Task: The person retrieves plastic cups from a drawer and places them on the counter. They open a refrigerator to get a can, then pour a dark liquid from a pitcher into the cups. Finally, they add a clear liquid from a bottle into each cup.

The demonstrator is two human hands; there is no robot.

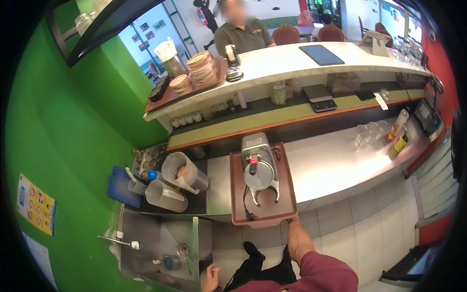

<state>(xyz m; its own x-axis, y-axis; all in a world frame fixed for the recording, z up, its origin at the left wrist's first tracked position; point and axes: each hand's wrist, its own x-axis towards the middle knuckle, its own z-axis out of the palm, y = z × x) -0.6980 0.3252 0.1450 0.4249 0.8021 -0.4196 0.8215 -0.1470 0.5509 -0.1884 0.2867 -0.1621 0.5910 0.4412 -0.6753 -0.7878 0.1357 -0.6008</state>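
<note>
My right hand (293,220) grips the front right corner of a brown plastic tray (237,204); its fingers are partly hidden under the rim. The tray lies on the steel counter, its front end jutting past the edge. On it stands a silver electric countertop appliance (255,144) with a round grey plate (259,179), a red-and-black lever and a two-pronged foot. A black plug (250,216) on its cord rests near the tray's front. Low beside the sink hangs my left hand (211,278), empty, with its fingers apart.
Plastic pitchers (166,196) and a blue cutting board (124,186) are left of the tray. The steel sink (146,226) holds a metal vessel. Glasses (372,129) and bottles stand right. A person (242,36) is across the raised counter (270,58), which bears a tablet (321,54).
</note>
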